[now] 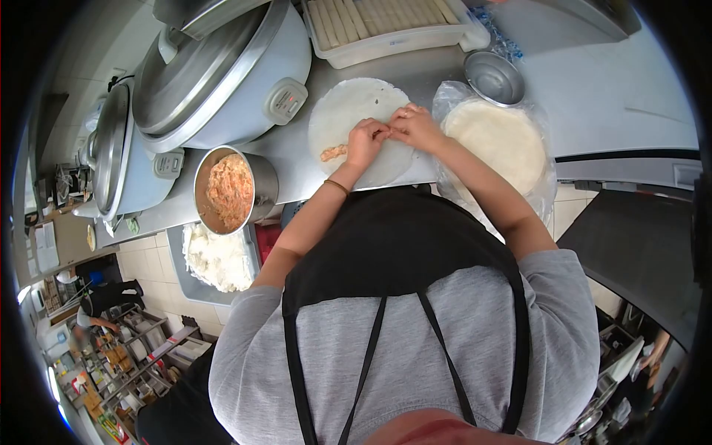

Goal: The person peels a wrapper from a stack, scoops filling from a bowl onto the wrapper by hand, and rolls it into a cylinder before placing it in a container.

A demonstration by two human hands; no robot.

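Observation:
A thin round wrapper [334, 111] lies flat on the metal counter, and both hands are over it. My left hand [366, 142] is closed, its fingertips pressed together near the wrapper's middle. From the other side my right hand [417, 127] meets it in a pinch; whatever lies between the fingers is too small to make out. A short strip of orange filling [333, 153] rests on the wrapper just left of my left hand. To the right, a stack of round wrappers [495, 144] sits on clear plastic. A metal pot of orange filling [229, 191] stands at the left.
Two large rice cookers [285, 59] [137, 189] stand on the left. At the back is a white tray [393, 46] of long pale rolls. A metal bowl [493, 78] touches the wrapper stack. Below the counter, a grey tub [178, 248] holds white shreds. Another person [93, 319] is far left.

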